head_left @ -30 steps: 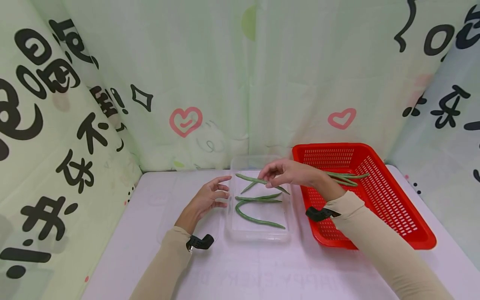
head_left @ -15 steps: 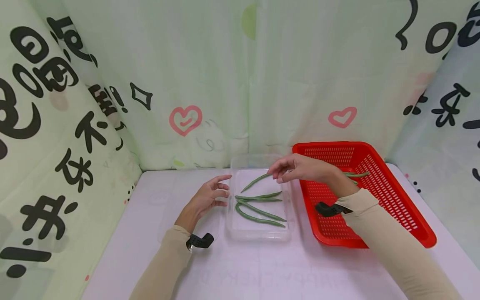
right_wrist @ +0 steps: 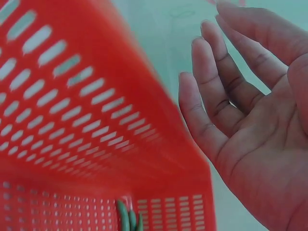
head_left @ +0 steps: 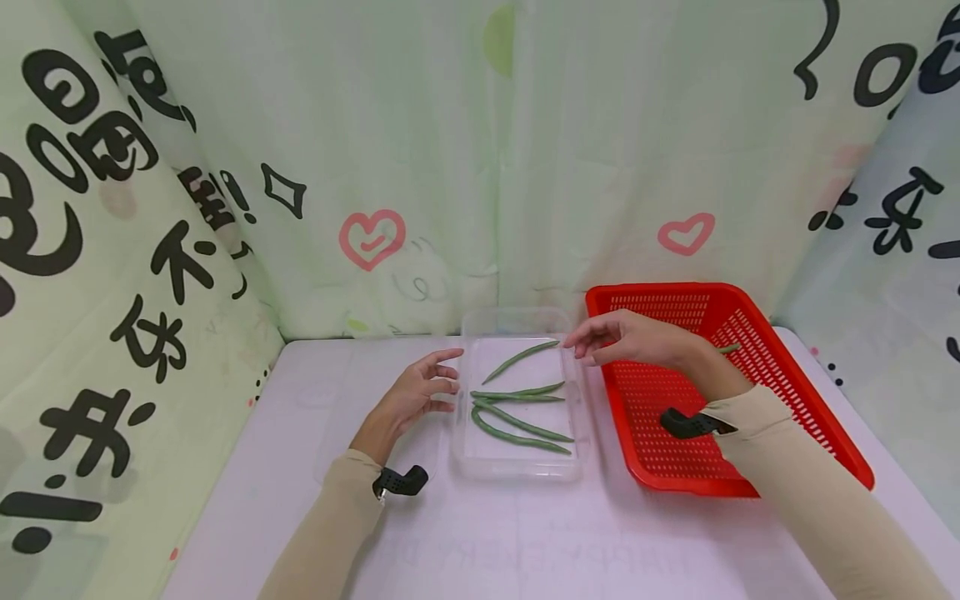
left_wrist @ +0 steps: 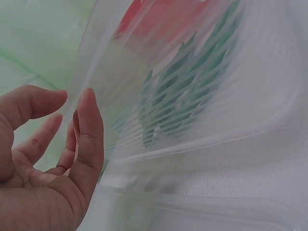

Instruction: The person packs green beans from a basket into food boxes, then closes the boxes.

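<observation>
Overall, the largest item is the printed curtain point(head_left: 480, 150) round the work area, carrying pink hearts and bold black characters that I cannot read with confidence; no brand or label shows on any container. On the white table point(head_left: 495, 533) stands a red perforated basket point(head_left: 795, 417), with a few green beans point(right_wrist: 129, 217) lying at its far end, mostly hidden behind the forearm. Just left of it sits a clear plastic tray point(head_left: 517, 471) holding four green beans point(head_left: 517, 408), the farthest one point(head_left: 521, 360) lying slanted. The right hand point(head_left: 626, 340) hovers over the tray's far right corner and the basket's near rim, fingers spread and relaxed, empty, its fingertips near that slanted bean without touching it. The left hand point(head_left: 416, 396) rests beside the tray's left wall, fingers loosely apart, holding nothing. In my judgement, the sorting is best served by laying each bean flat and separate.
</observation>
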`<state>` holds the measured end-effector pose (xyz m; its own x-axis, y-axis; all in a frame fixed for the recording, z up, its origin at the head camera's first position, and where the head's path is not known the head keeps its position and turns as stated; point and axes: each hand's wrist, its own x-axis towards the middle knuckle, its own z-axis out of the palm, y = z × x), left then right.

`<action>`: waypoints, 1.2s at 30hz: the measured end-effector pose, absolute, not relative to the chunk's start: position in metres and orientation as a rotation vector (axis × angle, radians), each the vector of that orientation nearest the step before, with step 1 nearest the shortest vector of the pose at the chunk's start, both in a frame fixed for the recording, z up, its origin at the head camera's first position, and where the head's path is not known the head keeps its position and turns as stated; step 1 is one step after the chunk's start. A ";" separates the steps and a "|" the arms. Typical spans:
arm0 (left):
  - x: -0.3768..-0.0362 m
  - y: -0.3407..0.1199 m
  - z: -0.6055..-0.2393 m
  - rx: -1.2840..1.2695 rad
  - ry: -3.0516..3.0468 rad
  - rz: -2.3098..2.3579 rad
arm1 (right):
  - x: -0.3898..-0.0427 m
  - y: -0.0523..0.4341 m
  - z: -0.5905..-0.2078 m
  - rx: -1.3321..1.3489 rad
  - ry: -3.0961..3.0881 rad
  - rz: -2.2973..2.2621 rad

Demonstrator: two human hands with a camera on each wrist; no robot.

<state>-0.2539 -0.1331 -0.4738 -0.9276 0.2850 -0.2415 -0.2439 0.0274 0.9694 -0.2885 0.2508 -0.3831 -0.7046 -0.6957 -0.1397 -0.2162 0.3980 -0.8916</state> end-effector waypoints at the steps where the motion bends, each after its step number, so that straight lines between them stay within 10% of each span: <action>1: -0.254 -0.133 -0.474 0.043 1.944 1.958 | -0.288 0.253 -0.384 -0.767 2.164 -1.275; 36: -0.255 -0.133 -0.474 0.072 1.908 1.978 | -0.288 0.331 -0.403 -0.535 2.374 -1.380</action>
